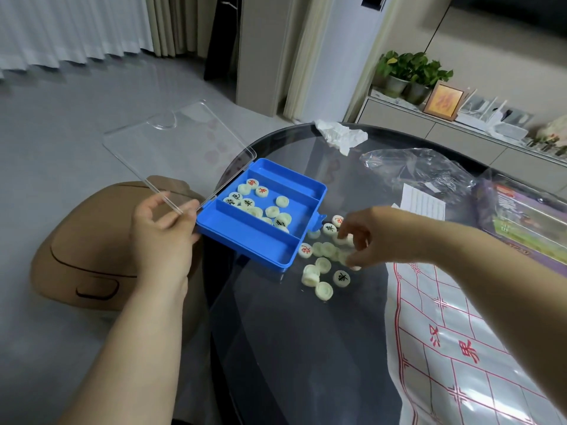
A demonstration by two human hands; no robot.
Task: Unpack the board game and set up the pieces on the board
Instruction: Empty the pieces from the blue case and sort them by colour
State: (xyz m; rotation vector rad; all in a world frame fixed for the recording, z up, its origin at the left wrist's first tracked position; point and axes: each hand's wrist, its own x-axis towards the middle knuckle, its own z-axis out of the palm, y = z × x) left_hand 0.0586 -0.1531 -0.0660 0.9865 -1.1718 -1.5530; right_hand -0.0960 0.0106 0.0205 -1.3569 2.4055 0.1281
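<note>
Fig: L hand (162, 237) grips tilted blue box (260, 245) at hinge corner; R hand (368, 237) curls over spilled pieces (323, 265) on table (276, 348), grip unclear. Tip slowly, keep pcs near board (445, 348)

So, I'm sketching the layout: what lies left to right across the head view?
Brown stool → left hand → blue box → loose game pieces → red-lined board sheet.

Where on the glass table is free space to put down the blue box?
Bare glass table lies nearest you, below the loose pieces and left of the board sheet. Crowded: beside the blue box, under the right hand.
</note>
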